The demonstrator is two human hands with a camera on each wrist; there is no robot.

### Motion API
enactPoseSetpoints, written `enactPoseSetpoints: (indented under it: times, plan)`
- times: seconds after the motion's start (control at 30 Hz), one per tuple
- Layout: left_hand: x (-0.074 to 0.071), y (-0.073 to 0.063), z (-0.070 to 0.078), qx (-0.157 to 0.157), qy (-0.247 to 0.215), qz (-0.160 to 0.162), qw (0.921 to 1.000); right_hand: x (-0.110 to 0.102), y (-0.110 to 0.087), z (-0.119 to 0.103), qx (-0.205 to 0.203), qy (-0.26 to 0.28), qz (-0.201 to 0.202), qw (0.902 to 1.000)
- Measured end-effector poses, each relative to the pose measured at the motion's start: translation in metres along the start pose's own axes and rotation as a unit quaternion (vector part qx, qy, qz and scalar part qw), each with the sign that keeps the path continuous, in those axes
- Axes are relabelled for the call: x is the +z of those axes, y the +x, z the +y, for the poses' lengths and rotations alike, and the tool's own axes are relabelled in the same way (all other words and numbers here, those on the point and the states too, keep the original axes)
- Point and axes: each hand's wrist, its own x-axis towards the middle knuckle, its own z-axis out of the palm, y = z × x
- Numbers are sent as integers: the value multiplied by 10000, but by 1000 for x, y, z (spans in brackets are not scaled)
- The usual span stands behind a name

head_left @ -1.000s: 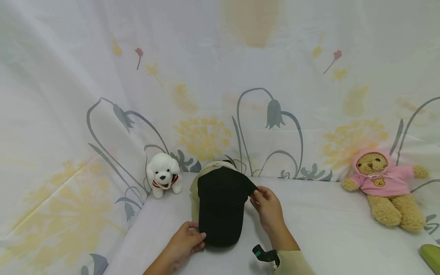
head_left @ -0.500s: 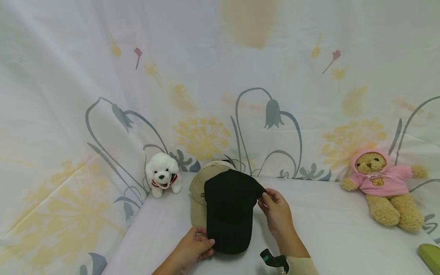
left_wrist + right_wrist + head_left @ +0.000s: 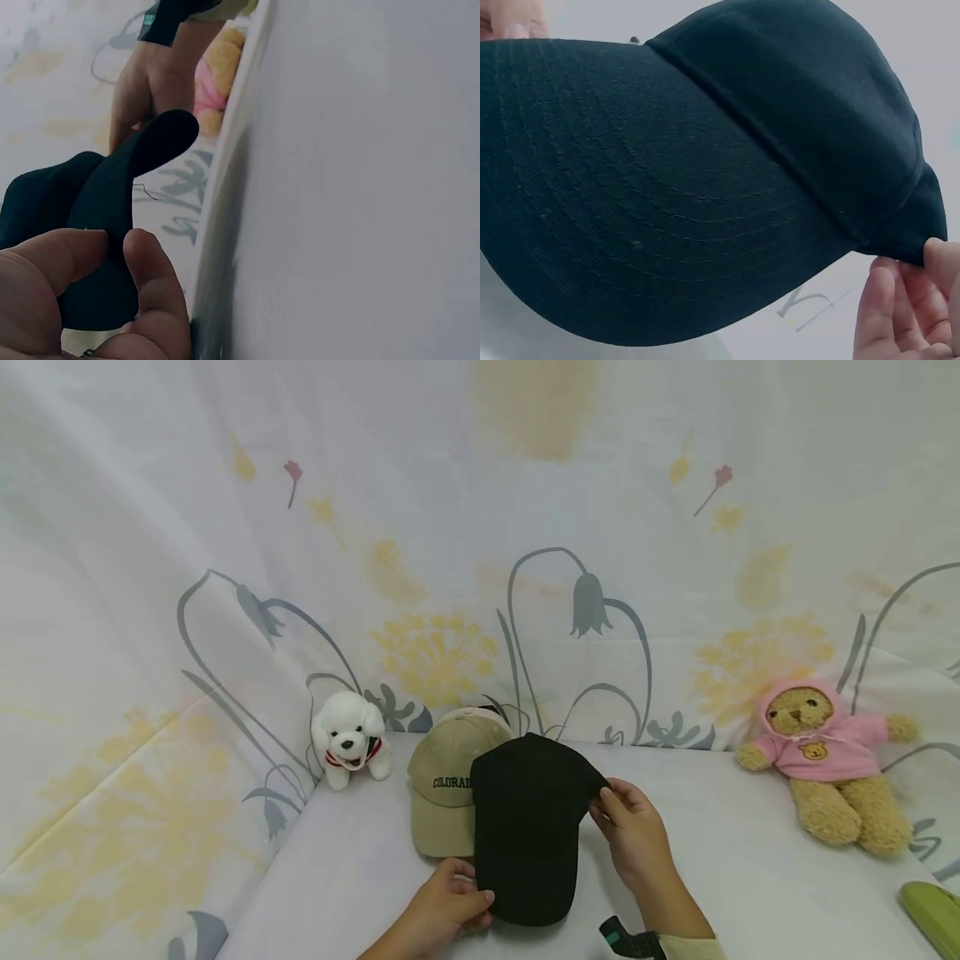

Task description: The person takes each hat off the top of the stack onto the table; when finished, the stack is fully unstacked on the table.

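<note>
A black baseball cap is held between both hands, its brim toward the person. My left hand pinches the brim's left edge; in the left wrist view its thumb and fingers close on that edge. My right hand pinches the back edge of the crown on the right, also seen in the right wrist view with the cap's stitched brim. Behind and left of it stands a beige cap with dark lettering, partly hidden by the black one. A paler cap top shows behind the beige cap.
A white plush dog sits left of the caps. At the right a teddy bear in a pink hoodie leans by the patterned backdrop. A green object lies at the right edge of the white table.
Both hands have carried the black cap to the right and slightly toward the person. More of the beige cap and its lettering has come into view.
</note>
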Motion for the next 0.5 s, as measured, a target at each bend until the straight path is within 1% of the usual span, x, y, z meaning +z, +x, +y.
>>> enactPoseSetpoints:
  times: [0.1, 0.2, 0.33, 0.5]
  plan:
    - [8, 1, -1, -23, -17, -9, 10000, -8, -1, -2, 23, 21, 20, 10000]
    - [15, 3, 0, -19, 76, 53, 10000, -14, -2, -6, 26, 49, 64, 10000]
    - [24, 7, 2, 59, 211, 141, 9997, -21, -2, -9, 30, 80, 151, 9999]
    - [37, 13, 3, 120, 204, 184, 9995, -33, -1, -12, 28, 114, 216, 9997]
